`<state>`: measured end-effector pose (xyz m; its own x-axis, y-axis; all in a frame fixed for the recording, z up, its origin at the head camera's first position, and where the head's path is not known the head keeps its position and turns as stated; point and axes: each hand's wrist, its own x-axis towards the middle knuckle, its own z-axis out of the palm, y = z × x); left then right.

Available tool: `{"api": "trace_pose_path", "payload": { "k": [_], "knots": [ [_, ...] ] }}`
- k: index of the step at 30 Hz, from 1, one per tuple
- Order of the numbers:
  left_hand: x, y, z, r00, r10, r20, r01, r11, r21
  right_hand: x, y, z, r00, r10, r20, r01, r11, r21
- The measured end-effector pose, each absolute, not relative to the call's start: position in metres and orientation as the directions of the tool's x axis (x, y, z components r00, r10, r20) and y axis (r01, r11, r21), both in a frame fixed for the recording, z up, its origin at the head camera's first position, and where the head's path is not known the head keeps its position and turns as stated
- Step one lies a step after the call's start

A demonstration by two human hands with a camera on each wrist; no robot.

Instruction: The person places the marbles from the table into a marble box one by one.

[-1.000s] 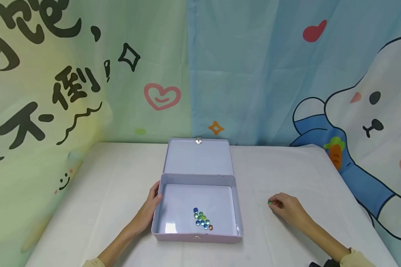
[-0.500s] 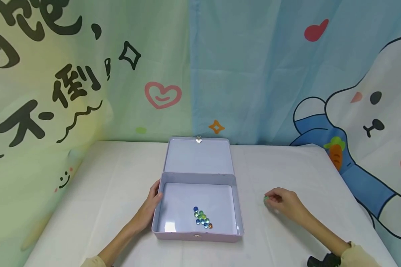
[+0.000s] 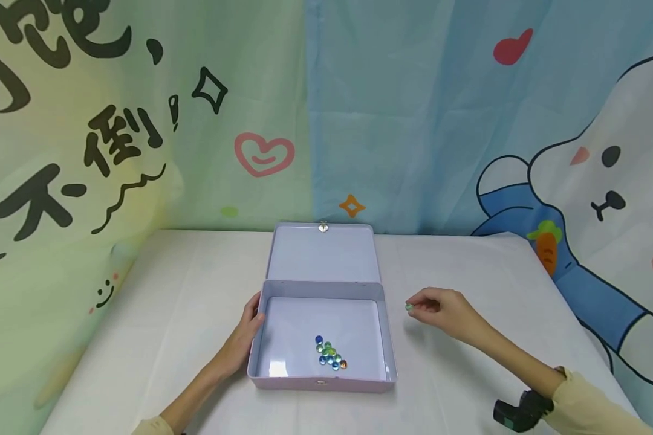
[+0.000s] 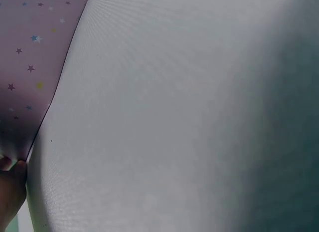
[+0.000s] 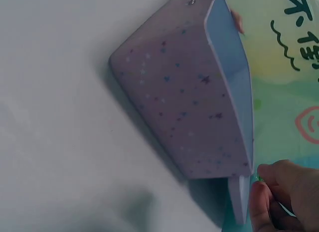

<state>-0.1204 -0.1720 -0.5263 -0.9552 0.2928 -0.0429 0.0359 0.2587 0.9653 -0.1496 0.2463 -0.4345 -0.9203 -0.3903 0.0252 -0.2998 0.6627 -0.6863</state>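
Note:
A lidded pale lilac metal box [image 3: 321,384] stands with its lid swung back on the white-covered table. On its floor lie several glass marbles [image 3: 329,353] in blue, green, yellow and orange. My left hand [image 3: 245,335] holds the box by its left wall, thumb near the rim; it also shows at the box's edge in the left wrist view. Right of the box, above the cloth, my right hand [image 3: 448,314] pinches a green glass marble [image 3: 409,307] between thumb and fingertips. In the right wrist view that hand [image 5: 286,197] overlaps the background beyond the box's corner.
The open lid [image 3: 323,252] leans back behind the box, a metal clasp [image 3: 323,227] at its top edge. A printed curtain [image 3: 381,121] hangs behind the white table [image 3: 196,260]. A black wrist camera [image 3: 522,412] sits under the right forearm.
My right hand has moved left toward the box and away from me, rising off the cloth with the green marble. The left hand, the box and the marbles inside stay where they were.

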Motion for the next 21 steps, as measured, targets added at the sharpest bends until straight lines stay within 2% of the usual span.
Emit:
{"api": "trace_pose_path", "payload": {
  "k": [9,21],
  "knots": [
    [-0.121,-0.172,-0.526,-0.958,0.282,-0.056,0.024,0.273,0.962,-0.155,0.220,-0.424,-0.893,-0.449,-0.042,-0.282,0.628,-0.725],
    [-0.121,-0.171,-0.527,-0.955,0.291,-0.057,0.023,0.265,0.964,-0.185,0.139,-0.422,-0.776,-0.630,-0.021,-0.393,0.510,-0.765]
  ]
}}
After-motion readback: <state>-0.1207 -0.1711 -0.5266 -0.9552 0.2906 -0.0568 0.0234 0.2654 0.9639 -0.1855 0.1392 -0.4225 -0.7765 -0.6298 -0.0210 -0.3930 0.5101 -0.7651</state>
